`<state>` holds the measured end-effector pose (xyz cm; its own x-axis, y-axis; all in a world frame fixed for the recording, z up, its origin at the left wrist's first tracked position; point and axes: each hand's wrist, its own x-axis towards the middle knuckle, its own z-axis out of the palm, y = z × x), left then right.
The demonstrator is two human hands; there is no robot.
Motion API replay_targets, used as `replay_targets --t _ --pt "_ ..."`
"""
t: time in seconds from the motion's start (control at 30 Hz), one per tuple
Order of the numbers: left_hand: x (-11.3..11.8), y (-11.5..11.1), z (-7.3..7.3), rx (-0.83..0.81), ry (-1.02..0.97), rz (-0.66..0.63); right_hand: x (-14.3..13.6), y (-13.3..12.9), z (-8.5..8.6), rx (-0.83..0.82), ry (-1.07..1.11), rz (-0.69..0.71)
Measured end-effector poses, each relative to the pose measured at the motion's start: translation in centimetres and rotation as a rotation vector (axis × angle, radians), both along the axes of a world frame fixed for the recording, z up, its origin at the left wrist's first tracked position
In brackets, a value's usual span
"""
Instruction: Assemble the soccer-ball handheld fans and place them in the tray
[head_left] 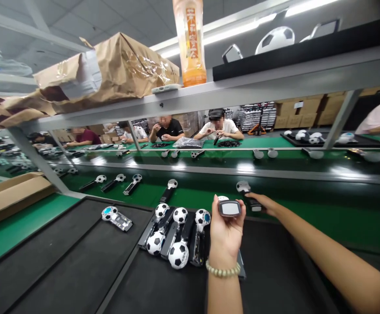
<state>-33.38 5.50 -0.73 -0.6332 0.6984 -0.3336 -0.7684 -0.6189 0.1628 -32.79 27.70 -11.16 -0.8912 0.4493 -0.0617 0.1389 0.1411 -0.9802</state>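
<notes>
My left hand (225, 240), with a beaded bracelet at the wrist, is closed around a handheld device (229, 208). The device's grey-white rectangular end faces me, and a bit of white head shows behind it. Farther right, my right hand (266, 204) grips the dark handle of another ball-headed device (243, 187) at the green conveyor belt; its fingers are partly hidden. Left of my left hand, several football-patterned devices (178, 255) lie packed side by side on a black tray (157, 292). Part of a dark flat piece (241, 266) shows beside my left wrist.
One device with its inside exposed (117, 218) lies on the left tray. More devices (133, 184) rest along the green belt (203, 192). Overhead, a metal shelf (137, 109) carries a paper-wrapped box (118, 69) and an orange bottle (191, 48). Co-workers (221, 126) sit across the line.
</notes>
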Motion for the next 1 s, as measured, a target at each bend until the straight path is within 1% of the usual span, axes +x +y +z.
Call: replay_targets --t 0.07,0.13,0.23,0.27,0.33,0.37,0.4,0.47,0.57,0.67,0.73,0.77,0.87,1.0 --pt "0.5 0.5 -0.1 -0.028 0.014 -0.004 3.1 0.7 0.6 -0.146 0.092 -0.092" --pt "1.4 1.2 -0.2 -0.069 0.039 -0.012 7.1 0.8 1.6 -0.286 0.242 -0.175" --pt "3.1 2.3 -0.4 -0.114 0.11 -0.019 13.5 0.2 3.8 -0.482 0.493 -0.282" --pt "3.7 2.6 -0.4 -0.117 0.154 -0.03 15.3 -0.1 4.6 -0.539 0.561 -0.337" --pt "4.8 3.2 -0.5 -0.1 0.263 -0.083 17.9 -0.7 6.3 -0.59 0.637 -0.455" --pt "5.3 3.5 -0.6 -0.085 0.318 -0.117 18.7 -1.0 7.1 -0.604 0.655 -0.498" --pt "5.8 3.8 -0.6 -0.068 0.365 -0.152 19.1 -1.4 7.8 -0.614 0.661 -0.521" --pt "6.5 4.3 -0.9 -0.042 0.436 -0.197 19.1 -2.0 8.9 -0.685 0.629 -0.495" --pt "7.2 5.2 -1.3 -0.054 0.501 -0.22 18.0 -3.0 9.7 -0.911 0.483 -0.368" --pt "7.5 6.0 -1.6 -0.085 0.437 -0.276 16.8 -4.0 9.6 -1.159 0.351 -0.193" --pt "7.6 6.4 -1.7 -0.072 0.361 -0.322 16.2 -4.4 9.5 -1.275 0.294 -0.132" --pt "7.7 6.6 -1.7 -0.056 0.333 -0.331 16.0 -4.6 9.5 -1.316 0.273 -0.127" --pt "7.8 6.9 -1.8 -0.022 0.299 -0.298 15.7 -4.7 9.4 -1.373 0.261 -0.152" --pt "7.8 7.3 -2.1 -0.053 0.294 -0.307 15.7 -4.6 9.4 -1.337 0.272 -0.178"
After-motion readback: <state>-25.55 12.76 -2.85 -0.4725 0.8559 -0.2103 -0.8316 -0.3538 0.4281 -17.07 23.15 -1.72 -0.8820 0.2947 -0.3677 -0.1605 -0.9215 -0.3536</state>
